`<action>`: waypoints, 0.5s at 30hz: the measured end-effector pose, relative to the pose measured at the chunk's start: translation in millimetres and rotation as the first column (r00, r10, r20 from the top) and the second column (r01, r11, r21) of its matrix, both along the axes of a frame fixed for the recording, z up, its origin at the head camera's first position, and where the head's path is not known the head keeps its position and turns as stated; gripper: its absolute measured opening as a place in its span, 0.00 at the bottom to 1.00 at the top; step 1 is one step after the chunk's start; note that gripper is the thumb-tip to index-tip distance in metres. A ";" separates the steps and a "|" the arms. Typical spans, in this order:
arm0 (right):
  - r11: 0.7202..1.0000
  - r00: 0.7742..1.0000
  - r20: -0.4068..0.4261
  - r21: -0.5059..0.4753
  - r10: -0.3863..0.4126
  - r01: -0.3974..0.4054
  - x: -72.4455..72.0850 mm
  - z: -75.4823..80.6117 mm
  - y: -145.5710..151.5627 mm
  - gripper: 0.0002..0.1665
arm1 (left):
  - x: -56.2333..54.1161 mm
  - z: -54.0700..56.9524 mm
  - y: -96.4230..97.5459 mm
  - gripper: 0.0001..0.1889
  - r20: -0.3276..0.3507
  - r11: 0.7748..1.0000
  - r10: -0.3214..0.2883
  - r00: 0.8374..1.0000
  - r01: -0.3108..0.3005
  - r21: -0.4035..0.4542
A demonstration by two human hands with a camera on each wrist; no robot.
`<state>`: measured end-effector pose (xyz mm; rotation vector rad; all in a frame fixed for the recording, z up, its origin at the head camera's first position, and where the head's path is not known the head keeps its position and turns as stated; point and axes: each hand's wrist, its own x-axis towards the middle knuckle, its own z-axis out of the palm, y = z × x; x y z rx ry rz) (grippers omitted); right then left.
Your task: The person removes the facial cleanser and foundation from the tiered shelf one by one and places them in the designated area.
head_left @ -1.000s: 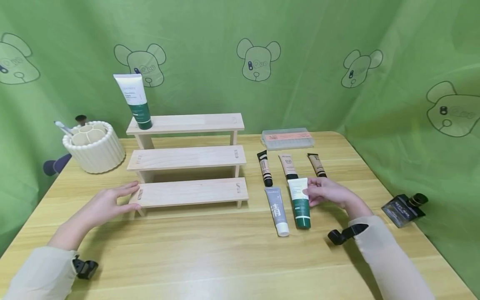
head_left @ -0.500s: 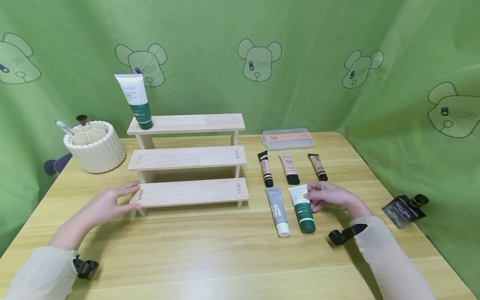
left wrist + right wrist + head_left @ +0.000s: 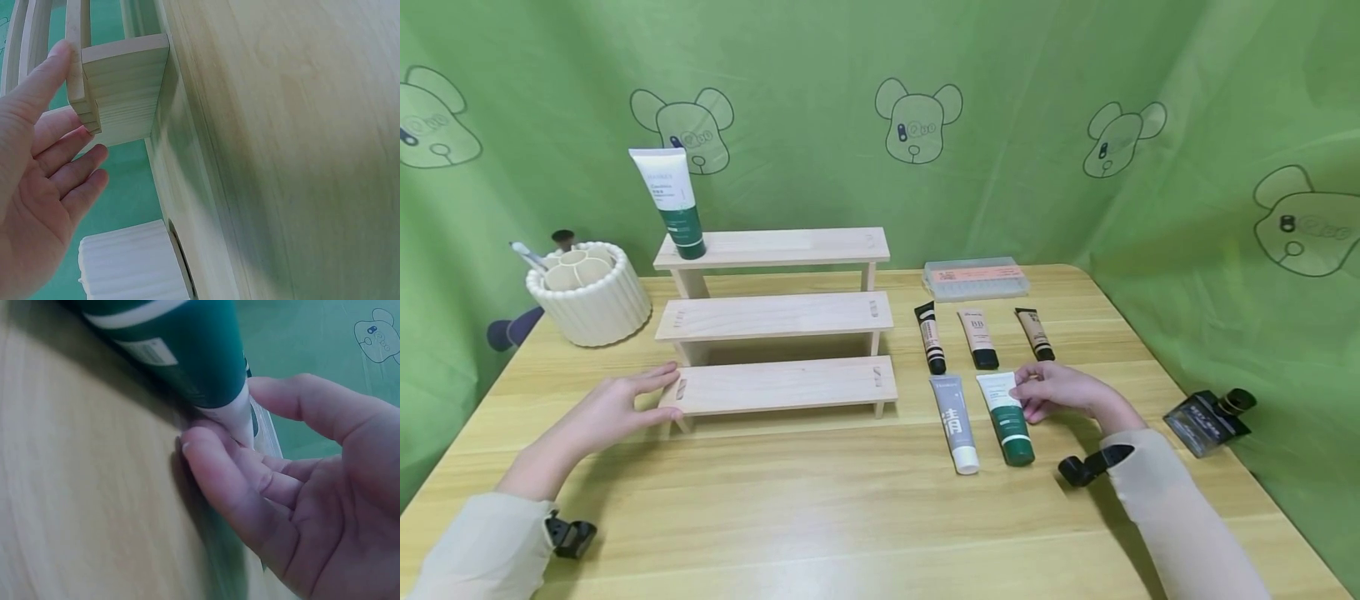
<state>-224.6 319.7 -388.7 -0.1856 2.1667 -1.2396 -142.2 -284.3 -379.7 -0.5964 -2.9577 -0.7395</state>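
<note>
My left hand (image 3: 610, 410) holds the left end of the lowest step of a three-tier wooden display stand (image 3: 778, 385), thumb on the board and fingertips at its end in the left wrist view. With thumb and fingers, my right hand (image 3: 1063, 393) pinches a white-and-green squeeze tube (image 3: 1011, 429) near its white flat end. That tube lies beside a grey squeeze tube (image 3: 955, 421), green cap toward me. Another white-and-green tube (image 3: 668, 200) stands upright on the top step's left end.
Behind the right hand lie a black-and-pink tube (image 3: 930, 337), a BB cream tube (image 3: 977, 337) and a beige tube (image 3: 1035, 333). Farther back is a clear plastic box (image 3: 975, 279). A dark bottle (image 3: 1208, 422) lies at the right edge; a white ribbed brush holder (image 3: 587, 296) stands left.
The right hand has shifted the white-and-green tube slightly toward me and to the right, uncovering the BB cream tube's cap. In the last half second it barely moves. The left hand stays put.
</note>
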 end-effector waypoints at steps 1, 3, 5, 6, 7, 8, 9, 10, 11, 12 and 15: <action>1.000 1.000 0.000 0.001 -0.001 0.001 -0.3 0.0 0.3 0.22 | 0.0 0.0 0.0 0.35 0.000 1.000 0.000 1.000 0.000 0.000; 1.000 1.000 0.002 0.002 -0.001 0.001 -0.7 0.2 1.0 0.22 | 0.2 0.0 0.1 0.35 0.000 1.000 0.000 1.000 0.000 -0.001; 1.000 1.000 0.005 -0.001 0.001 -0.001 -1.0 0.5 1.6 0.22 | 0.4 0.4 0.3 0.35 0.000 1.000 0.000 1.000 0.000 -0.001; 1.000 1.000 0.007 -0.001 0.004 -0.004 -1.1 0.8 1.9 0.22 | 0.6 0.7 0.5 0.35 0.002 1.000 0.001 1.000 -0.001 -0.002; 1.000 1.000 0.009 -0.002 0.007 -0.007 -1.2 1.0 2.2 0.22 | 0.8 1.2 0.6 0.35 0.004 1.000 0.002 1.000 -0.002 -0.003; 1.000 1.000 0.010 -0.003 0.009 -0.009 -1.4 1.1 2.5 0.22 | 0.9 1.6 0.8 0.35 0.005 1.000 0.002 1.000 -0.002 -0.004; 1.000 1.000 0.011 -0.004 0.009 -0.009 -1.6 1.3 2.7 0.22 | 1.0 2.0 0.9 0.35 0.006 1.000 0.003 1.000 -0.003 -0.005; 1.000 1.000 0.012 -0.005 0.010 -0.010 -1.9 1.3 2.9 0.22 | 1.1 2.3 1.0 0.35 0.008 1.000 0.004 1.000 -0.004 -0.005; 1.000 1.000 0.011 -0.005 0.010 -0.010 -2.1 1.4 3.1 0.22 | 1.2 2.5 1.2 0.35 0.008 1.000 0.004 1.000 -0.004 -0.006; 1.000 1.000 0.009 -0.003 0.010 -0.010 -2.3 1.5 3.4 0.22 | 1.2 2.7 1.2 0.35 0.009 1.000 0.004 1.000 -0.004 -0.008; 1.000 1.000 -0.001 0.004 0.005 -0.005 -2.9 1.9 4.2 0.23 | 1.2 2.9 1.3 0.35 0.007 1.000 0.005 1.000 -0.005 -0.011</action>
